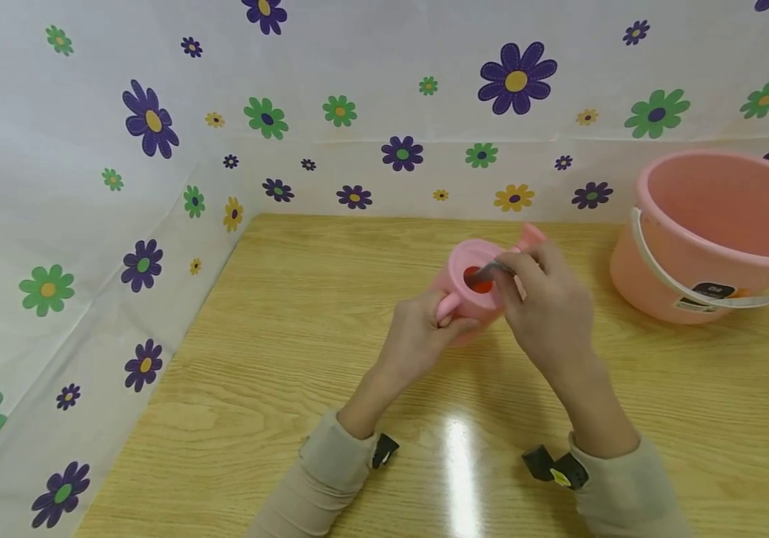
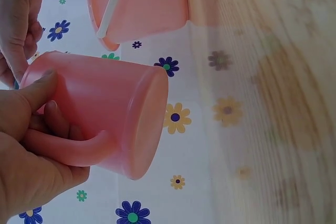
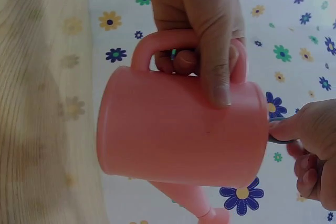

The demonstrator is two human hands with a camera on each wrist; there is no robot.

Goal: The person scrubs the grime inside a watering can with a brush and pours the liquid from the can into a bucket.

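Note:
A pink watering can [image 1: 462, 263] is held tilted over the wooden table. My left hand [image 1: 414, 332] grips its loop handle [image 2: 65, 148], with the thumb along the body. In the head view, my right hand [image 1: 554, 310] is at the can's top, pinching a thin grey tool [image 1: 489, 270]. One end of that tool goes into the round opening, where the inside looks red; I cannot tell what kind of tool it is. The spout [image 3: 184, 198] points away from the left hand, and its flared tip [image 1: 533, 235] shows just beyond the right hand.
A large pink bucket [image 1: 660, 276] with a white carrying handle [image 1: 666, 280] stands at the right on the table [image 1: 256, 359]. Behind and to the left hangs a white flower-print sheet [image 1: 357, 45]. Each sleeve cuff has a dark strap [image 1: 569, 471] near it.

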